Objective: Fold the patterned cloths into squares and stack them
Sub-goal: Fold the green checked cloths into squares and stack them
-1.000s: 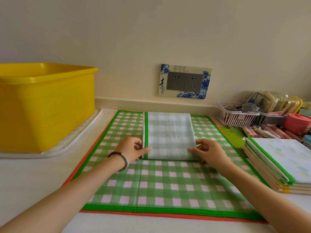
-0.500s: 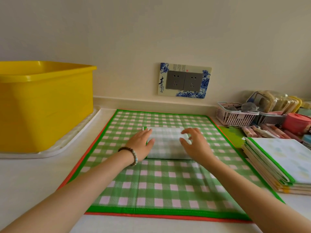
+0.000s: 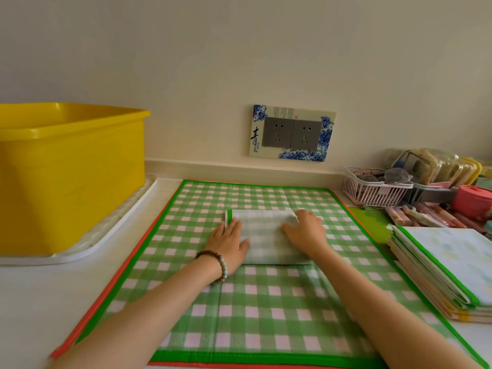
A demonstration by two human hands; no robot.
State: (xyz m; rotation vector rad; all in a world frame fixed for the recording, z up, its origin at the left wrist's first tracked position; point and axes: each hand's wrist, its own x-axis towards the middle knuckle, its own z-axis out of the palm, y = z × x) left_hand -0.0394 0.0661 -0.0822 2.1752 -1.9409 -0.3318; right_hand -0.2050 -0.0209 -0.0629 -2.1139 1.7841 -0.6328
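Note:
A pale green checked cloth [image 3: 266, 235], folded into a small near-square with a green hem on its left edge, lies on a larger spread green-and-pink checked cloth [image 3: 253, 310]. My left hand [image 3: 230, 243] lies flat on the folded cloth's left side, fingers straight. Flat on its right side, my right hand [image 3: 306, 233] has its fingertips near the upper right corner. A stack of folded cloths [image 3: 447, 265] with a pale dotted one on top sits at the right.
A big yellow tub [image 3: 69, 171] stands on a white tray [image 3: 111, 235] at the left. At the back right are a pink basket [image 3: 372, 190], a red lidded pot [image 3: 471, 201] and several small tubes. A double wall socket [image 3: 291, 134] is behind.
The folded strip was folded over in half from its near end toward the wall into a near-square. Both hands moved up with it and now press flat on top.

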